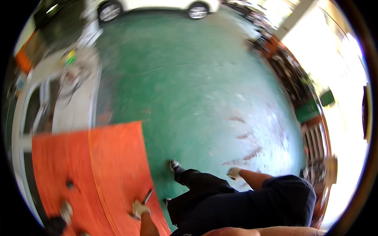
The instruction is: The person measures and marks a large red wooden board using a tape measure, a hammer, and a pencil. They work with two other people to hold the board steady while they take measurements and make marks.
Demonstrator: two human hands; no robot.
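My left hand wears a pale glove and rests at the near right edge of an orange, ribbed flat surface. It is closed around a slim dark tool that points up and away from me. My right hand, also in a pale glove, hangs free over the green floor beside my right hip, touching nothing. It is small and blurred, so its fingers cannot be read. My dark trousers and dark shoes show between the two hands.
A few small dark, rounded parts lie on the orange surface near its lower left. A white vehicle body part lies to the left. A white car is parked far ahead. Cluttered shelves line the right side of the green floor.
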